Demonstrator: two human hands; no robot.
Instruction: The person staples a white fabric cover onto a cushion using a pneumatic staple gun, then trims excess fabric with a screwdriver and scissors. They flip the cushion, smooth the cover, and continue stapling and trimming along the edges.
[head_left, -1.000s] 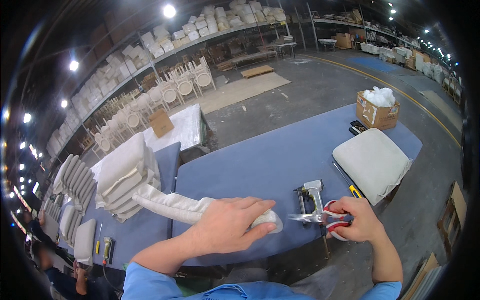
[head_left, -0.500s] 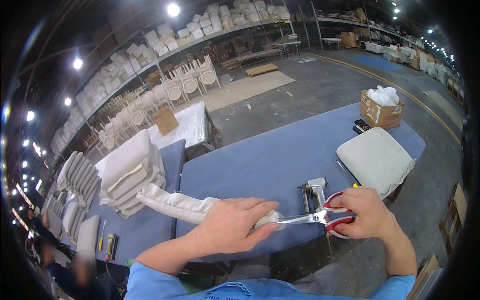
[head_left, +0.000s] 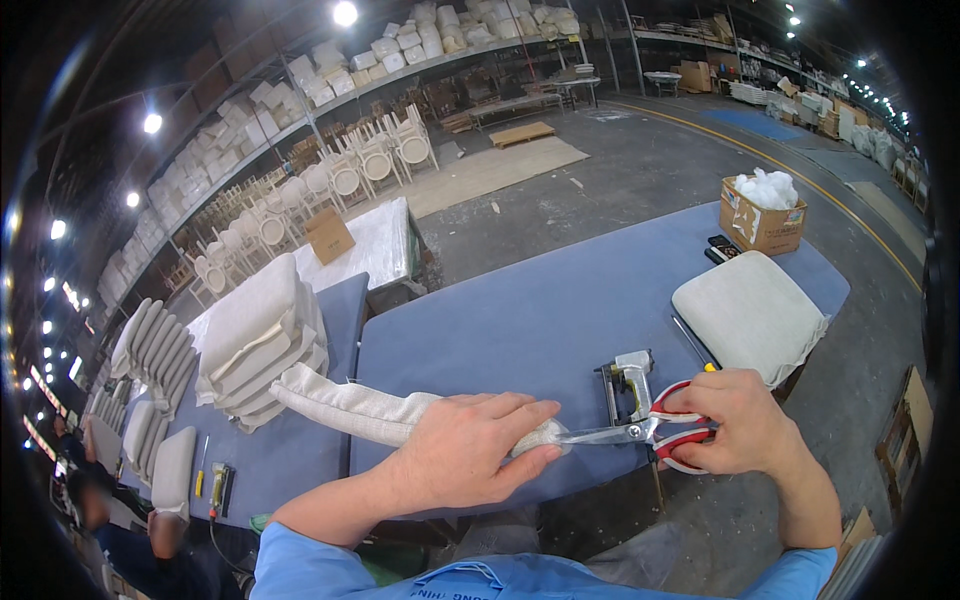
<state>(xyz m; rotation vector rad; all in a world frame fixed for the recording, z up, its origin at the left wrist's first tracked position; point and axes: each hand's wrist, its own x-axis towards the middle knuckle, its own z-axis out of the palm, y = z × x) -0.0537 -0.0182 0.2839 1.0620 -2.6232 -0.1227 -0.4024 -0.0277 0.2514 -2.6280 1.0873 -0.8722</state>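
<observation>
A long, curved padded piece in off-white fabric lies at the near edge of the blue table. My left hand is wrapped over its right end, thumb below and fingers on top. In my right hand are red-handled scissors, fingers through the loops. Their blades point left and reach the fabric end beside my left fingertips; the handles stand somewhat apart. Just behind the scissors a staple gun rests on the table. Farther right lies an off-white seat cushion, with a yellow-handled screwdriver along its left side.
Stacked cushions stand on the left table, near another staple gun. A cardboard box of white stuffing sits at the far right, a dark phone-like device beside it. At lower left another person is partly visible. Chair frames stand beyond.
The view has shifted slightly. The scissors remain at the fabric end, their handles looking a little wider apart. My left hand keeps its hold.
</observation>
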